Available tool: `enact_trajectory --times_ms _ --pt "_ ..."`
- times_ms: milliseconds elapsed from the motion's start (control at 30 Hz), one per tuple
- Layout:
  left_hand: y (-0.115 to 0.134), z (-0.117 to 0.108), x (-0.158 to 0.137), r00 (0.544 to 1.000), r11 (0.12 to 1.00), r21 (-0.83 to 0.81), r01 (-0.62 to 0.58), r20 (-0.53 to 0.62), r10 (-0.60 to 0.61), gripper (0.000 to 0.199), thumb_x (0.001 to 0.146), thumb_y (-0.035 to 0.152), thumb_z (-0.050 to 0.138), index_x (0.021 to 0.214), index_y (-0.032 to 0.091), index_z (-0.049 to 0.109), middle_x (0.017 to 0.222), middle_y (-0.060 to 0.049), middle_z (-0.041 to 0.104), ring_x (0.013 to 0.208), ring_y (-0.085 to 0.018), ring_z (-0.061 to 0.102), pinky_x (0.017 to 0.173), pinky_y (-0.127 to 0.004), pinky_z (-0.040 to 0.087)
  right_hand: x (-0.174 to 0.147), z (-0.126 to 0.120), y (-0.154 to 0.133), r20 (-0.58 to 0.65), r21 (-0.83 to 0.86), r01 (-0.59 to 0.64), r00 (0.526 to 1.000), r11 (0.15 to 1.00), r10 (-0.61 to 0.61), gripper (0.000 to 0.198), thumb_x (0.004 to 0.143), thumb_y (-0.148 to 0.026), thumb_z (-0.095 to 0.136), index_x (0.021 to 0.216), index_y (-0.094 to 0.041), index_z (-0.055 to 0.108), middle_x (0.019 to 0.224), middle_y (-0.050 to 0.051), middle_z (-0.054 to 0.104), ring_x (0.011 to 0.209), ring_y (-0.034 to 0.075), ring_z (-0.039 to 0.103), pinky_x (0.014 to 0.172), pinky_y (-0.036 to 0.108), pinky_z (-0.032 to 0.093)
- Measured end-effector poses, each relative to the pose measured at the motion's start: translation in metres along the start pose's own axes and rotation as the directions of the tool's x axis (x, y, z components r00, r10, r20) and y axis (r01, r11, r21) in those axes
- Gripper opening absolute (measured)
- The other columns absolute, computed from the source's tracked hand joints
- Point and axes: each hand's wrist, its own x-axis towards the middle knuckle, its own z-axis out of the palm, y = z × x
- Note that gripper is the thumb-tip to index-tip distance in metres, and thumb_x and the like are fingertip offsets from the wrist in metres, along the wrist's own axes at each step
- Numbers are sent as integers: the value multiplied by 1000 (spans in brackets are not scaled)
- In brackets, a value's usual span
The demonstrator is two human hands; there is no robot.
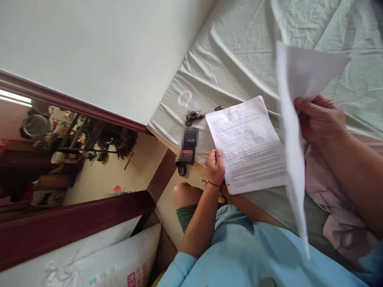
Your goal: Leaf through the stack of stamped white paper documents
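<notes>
"From my remote seat, how do I do this well?"

"With the wrinkled pale cloth beneath me, I judge that the lower paper wants a steady anchor and the upper an unhurried turn. The printed page is over the cloth's near edge, in front of the lap; the raised paper stands nearly upright at its right side. My right hand pinches the raised paper between thumb and fingers, and I'd keep that light (a hard pinch creases thin paper). My left hand is closed on the page's left edge, thumb on top; I'd hold it there."

"And what can't I make out?"

"The raised paper is blurred, one sheet or several I can't tell, and it hides the page's right edge. My left fingertips are out of sight. The dark item is pixelated past naming. Near the keys, a small black thing is partly covered by the page. The print itself is too fine to read."
</notes>
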Motion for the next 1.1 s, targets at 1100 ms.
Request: enact_trajectory --times_ms 1100 --pt "2 2 -4 996 1000 5 4 89 -4 52 102 72 54 83 24 59 68 2 51 65 -17 46 65 -29 37 -18 13 7 106 -97 -112 987 989 122 17 79 -27 80 94 -18 80 79 1 76 73 15 62 68 27 52"
